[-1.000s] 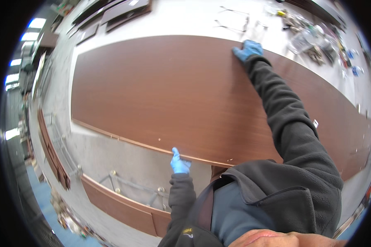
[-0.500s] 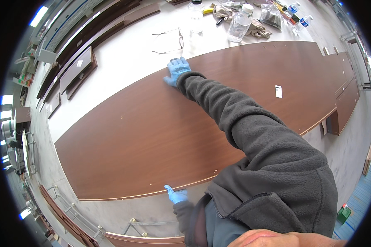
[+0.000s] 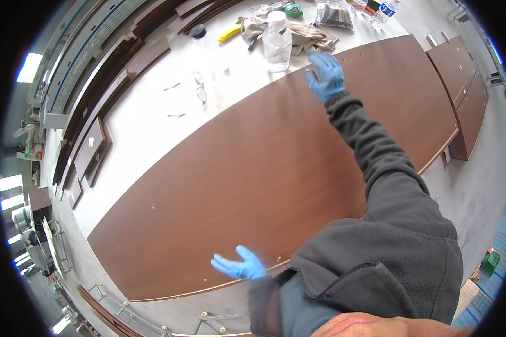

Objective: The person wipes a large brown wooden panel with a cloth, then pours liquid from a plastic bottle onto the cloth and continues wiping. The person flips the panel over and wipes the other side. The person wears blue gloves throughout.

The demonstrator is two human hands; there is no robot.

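A large reddish-brown board (image 3: 225,191) with a curved far edge lies flat before me. My right hand (image 3: 326,78), in a blue glove, is above its far edge with fingers spread; whether it touches the board I cannot tell. Just beyond that hand are a clear bottle with a white cap (image 3: 278,45) and a crumpled beige cloth (image 3: 312,36). Over the board's near edge, my left hand (image 3: 240,265), also gloved in blue, is open with thumb and fingers apart. Nothing shows in either hand.
Eyeglasses (image 3: 199,90) lie on the white table top (image 3: 135,151). Behind are a yellow-handled tool (image 3: 229,34), a black-capped bottle (image 3: 198,32) and a bag of small dark parts (image 3: 334,15). Brown strips (image 3: 93,149) line the left; another brown panel (image 3: 466,95) adjoins at right.
My right hand has moved right along the far edge toward the bottle and cloth. My left hand has come off the near edge and opened. The view has shifted.
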